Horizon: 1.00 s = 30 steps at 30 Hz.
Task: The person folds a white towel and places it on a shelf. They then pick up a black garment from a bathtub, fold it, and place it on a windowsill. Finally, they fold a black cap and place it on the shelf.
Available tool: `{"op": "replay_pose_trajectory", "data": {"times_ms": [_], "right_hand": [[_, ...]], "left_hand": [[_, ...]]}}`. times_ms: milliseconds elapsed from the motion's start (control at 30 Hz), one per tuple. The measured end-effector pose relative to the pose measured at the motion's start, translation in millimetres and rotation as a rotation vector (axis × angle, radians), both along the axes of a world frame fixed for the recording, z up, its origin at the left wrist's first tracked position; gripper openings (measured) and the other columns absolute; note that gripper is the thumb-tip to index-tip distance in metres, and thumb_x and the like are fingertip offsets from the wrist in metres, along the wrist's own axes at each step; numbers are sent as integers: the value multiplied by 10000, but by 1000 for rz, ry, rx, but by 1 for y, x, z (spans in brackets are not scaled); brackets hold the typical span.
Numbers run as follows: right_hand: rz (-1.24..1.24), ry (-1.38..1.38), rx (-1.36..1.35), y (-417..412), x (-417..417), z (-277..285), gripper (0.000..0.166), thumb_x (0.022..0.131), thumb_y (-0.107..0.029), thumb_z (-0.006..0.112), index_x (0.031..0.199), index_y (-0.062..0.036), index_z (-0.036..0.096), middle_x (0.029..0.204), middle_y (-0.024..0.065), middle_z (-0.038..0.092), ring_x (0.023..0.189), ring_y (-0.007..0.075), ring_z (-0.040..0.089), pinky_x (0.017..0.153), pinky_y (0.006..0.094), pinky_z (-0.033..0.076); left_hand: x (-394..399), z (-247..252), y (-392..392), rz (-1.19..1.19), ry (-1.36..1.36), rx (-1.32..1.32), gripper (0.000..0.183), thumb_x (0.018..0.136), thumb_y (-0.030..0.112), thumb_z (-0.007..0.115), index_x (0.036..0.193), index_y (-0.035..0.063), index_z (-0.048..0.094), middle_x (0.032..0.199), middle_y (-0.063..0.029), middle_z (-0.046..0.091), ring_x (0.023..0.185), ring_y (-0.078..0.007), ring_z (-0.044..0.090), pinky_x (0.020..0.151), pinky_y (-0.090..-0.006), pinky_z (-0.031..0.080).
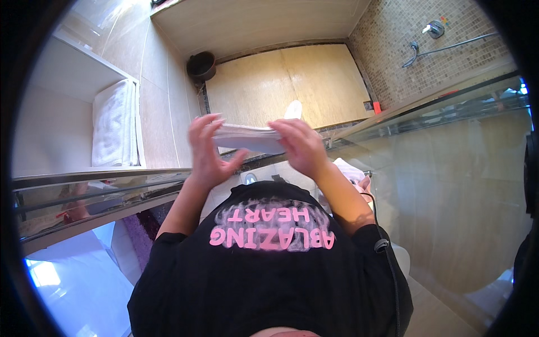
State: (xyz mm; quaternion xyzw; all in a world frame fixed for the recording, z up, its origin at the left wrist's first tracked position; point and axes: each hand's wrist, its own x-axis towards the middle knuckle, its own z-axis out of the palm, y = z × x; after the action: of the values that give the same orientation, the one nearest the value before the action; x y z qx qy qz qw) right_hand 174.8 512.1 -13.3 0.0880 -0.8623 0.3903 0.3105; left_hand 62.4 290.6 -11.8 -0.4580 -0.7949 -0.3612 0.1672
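Observation:
A folded white cloth, seemingly a towel, is held up in front of my chest. My right hand grips its right end, thumb and fingers closed around the edge. At its left end is my left hand, with fingers spread and thumb apart; motion blur leaves unclear whether it touches the cloth. Behind the cloth, a white rounded object shows above the wooden-looking floor panel. A stack of folded white towels lies in the white shelf niche at the left.
A dark bucket stands in the far left corner of the shower floor. Glass panels flank me. A shower mixer with a hose is on the mosaic wall. Cloths hang at the right; a cable runs along my right sleeve.

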Motion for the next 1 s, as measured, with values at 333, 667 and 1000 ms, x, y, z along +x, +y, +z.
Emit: {"op": "replay_pose_trajectory", "data": {"times_ms": [333, 667, 1000], "right_hand": [[143, -114, -237, 24, 19, 5, 431, 797, -8, 714, 1201, -67, 577, 1074, 134, 650, 955, 287, 641, 830, 390, 535], [271, -652, -106, 80, 29, -52, 331, 764, -200, 685, 1065, -63, 669, 1008, 167, 672, 1024, 366, 621, 905, 418, 499], [6, -627, -38, 111, -7, -117, 337, 758, -166, 686, 1083, -86, 656, 1007, 155, 664, 1033, 376, 619, 892, 447, 507]], "left_hand": [[8, -12, 77, -427, -264, -92, 262, 754, 150, 784, 1001, 120, 704, 861, -75, 621, 765, -274, 640, 652, -382, 521], [-1, 36, 104, -399, -36, -376, 235, 753, 155, 750, 983, 156, 703, 818, -44, 605, 755, -260, 642, 623, -377, 520], [-73, 37, 130, -242, -4, -194, 277, 742, 130, 744, 1017, 116, 711, 840, -53, 639, 758, -258, 649, 651, -369, 533]]}}
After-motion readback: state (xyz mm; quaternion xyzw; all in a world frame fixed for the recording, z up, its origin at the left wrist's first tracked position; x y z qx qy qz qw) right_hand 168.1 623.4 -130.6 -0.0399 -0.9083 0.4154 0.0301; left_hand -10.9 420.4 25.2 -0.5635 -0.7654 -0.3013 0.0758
